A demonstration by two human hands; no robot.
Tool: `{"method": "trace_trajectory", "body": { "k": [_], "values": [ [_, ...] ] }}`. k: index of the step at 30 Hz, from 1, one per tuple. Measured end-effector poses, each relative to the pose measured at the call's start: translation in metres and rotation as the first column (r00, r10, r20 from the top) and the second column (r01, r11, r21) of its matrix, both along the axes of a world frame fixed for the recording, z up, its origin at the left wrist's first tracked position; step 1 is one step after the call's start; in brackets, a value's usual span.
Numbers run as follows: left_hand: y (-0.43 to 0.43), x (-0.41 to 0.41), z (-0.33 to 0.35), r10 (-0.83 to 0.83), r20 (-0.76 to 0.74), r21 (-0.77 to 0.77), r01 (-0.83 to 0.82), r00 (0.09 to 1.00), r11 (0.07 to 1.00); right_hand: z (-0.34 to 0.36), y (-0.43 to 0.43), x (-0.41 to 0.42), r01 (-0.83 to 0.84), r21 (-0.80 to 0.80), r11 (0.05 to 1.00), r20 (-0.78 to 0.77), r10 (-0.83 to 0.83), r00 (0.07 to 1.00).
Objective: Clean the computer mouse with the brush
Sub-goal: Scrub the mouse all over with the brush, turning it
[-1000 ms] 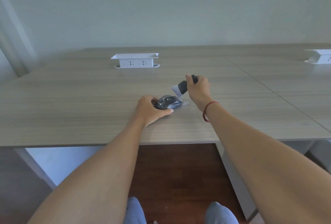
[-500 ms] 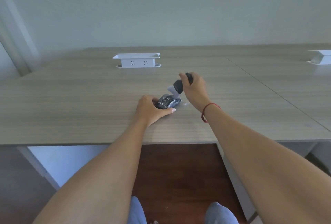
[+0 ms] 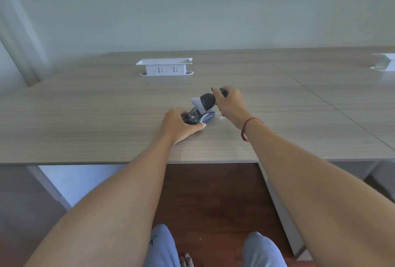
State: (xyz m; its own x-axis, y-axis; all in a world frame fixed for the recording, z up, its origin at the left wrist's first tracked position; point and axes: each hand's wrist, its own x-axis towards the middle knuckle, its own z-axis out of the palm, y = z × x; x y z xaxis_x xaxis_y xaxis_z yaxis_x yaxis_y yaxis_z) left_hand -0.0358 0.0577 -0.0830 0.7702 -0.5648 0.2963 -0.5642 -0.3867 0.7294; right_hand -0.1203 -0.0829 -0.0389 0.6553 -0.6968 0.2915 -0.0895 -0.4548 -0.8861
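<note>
My left hand is clamped around the computer mouse, fingers curled over its near side and thumb along the front, pinning it tilted up on the desk. My right hand has a closed grip on the dark handle of the brush, pale bristles pointing down and left, touching or just above the raised top of the mouse; from here I can't tell which.

The mouse sits mid-desk, a little right of my centreline, and I'd say I'm in the thick of the sweeping. To do this well I want short, light strokes running from the button end toward the tail, letting the bristle tips work the seams rather than mashing them flat. My left hand should hold firm so the mouse doesn't skate, and I'd roll it slowly to offer each side to the brush.

Room is generous. The near desk edge is well behind my wrists, so nothing should slip off if I brush away from me. The white socket box stands well apart at the back, and a second white box is far off on the right. There's a small glint on the desk just beside the mouse; I can't make out what it is.
</note>
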Motion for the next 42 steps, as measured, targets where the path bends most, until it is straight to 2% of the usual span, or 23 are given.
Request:
{"method": "trace_trajectory", "body": {
  "k": [5,9,13,21,24,28,33,37,40,42],
  "values": [
    [-0.002,0.003,-0.005,0.006,0.02,-0.012,-0.005,1.0,1.0,-0.009,-0.002,-0.001,0.115,-0.024,0.993,-0.032,-0.115,0.993],
    [-0.005,0.004,-0.008,0.044,0.045,-0.014,-0.044,0.998,0.999,0.014,0.008,0.007,0.033,-0.11,0.993,-0.016,-0.034,0.999],
    [-0.005,0.003,-0.007,0.034,0.028,-0.026,-0.034,0.999,0.999,0.016,0.015,0.017,-0.04,-0.204,0.978,-0.109,0.018,0.994],
    [-0.003,0.007,-0.005,0.031,-0.045,-0.11,-0.036,0.999,0.993,0.012,0.006,0.008,0.097,-0.153,0.983,-0.07,-0.109,0.992],
    [-0.003,0.009,-0.006,0.027,-0.047,-0.12,-0.033,0.999,0.992,0.016,0.007,0.007,0.04,-0.13,0.991,-0.014,-0.042,0.999],
    [-0.003,0.011,-0.008,0.026,-0.043,-0.116,-0.031,0.999,0.993,0.011,0.008,0.008,-0.049,-0.16,0.986,-0.036,0.044,0.998],
    [-0.003,0.011,-0.01,0.001,-0.06,-0.122,-0.008,0.998,0.993,0.001,-0.003,0.004,0.098,-0.096,0.991,-0.049,-0.103,0.993],
    [-0.003,0.011,-0.01,-0.002,-0.065,-0.126,-0.006,0.998,0.992,0.003,-0.006,0.006,0.055,0.009,0.998,-0.004,-0.055,0.998],
    [-0.004,0.012,-0.011,0.005,-0.065,-0.127,-0.013,0.998,0.992,0.0,-0.007,0.006,0.115,-0.035,0.993,-0.059,-0.117,0.991],
    [-0.004,0.012,-0.011,0.005,-0.07,-0.135,-0.015,0.998,0.991,-0.002,-0.007,0.004,0.169,-0.063,0.984,-0.043,-0.172,0.984]
  ]
}}
